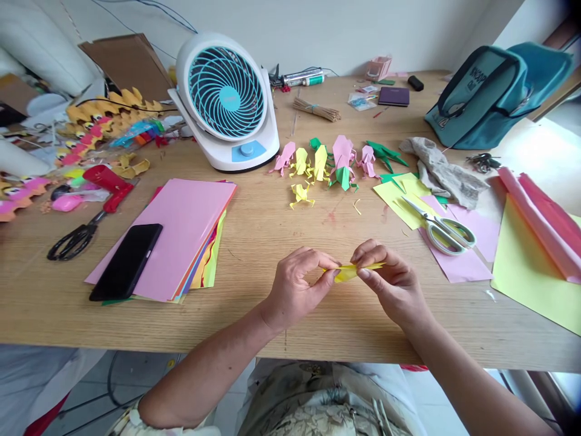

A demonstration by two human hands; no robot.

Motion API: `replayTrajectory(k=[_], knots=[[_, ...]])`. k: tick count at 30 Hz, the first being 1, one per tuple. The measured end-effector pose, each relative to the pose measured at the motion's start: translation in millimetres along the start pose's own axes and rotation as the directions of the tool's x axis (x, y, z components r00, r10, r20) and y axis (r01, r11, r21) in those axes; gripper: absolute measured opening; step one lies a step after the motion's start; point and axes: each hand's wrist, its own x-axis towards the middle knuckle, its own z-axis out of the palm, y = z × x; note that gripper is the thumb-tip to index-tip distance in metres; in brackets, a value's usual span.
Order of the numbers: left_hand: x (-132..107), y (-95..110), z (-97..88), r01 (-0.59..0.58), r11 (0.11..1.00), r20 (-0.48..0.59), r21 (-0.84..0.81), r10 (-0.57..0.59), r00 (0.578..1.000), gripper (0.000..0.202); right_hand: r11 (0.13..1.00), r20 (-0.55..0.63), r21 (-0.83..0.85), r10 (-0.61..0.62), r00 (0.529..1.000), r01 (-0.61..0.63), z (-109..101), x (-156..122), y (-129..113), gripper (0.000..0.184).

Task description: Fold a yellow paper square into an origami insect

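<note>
Two bare forearms (206, 363) slant inward over the near edge of the brown wooden tabletop (254, 242). The left hand (295, 284) and right hand (394, 284), fingers curled and thumbs toward the wearer, pinch a small folded yellow paper piece (347, 274) between them; farther off are pink, yellow and green folded-paper figures (320, 163).

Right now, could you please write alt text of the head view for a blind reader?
A person's left hand and right hand pinch folded yellow paper over a wooden table. Beyond them sit pink, yellow and green paper figures and a white fan; a black phone lies on stacked paper at left, white-handled scissors on loose sheets at right.
</note>
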Motion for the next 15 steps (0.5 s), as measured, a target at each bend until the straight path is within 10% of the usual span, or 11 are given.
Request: replayTrajectory(k=[15], knots=[[1.3, 2.3, -2.2, 0.123, 0.99, 0.072, -0.065, -0.119, 0.99, 0.009, 0.993, -0.042, 0.032, 0.113, 0.993, -0.112, -0.7, -0.5, 1.0, 0.011]])
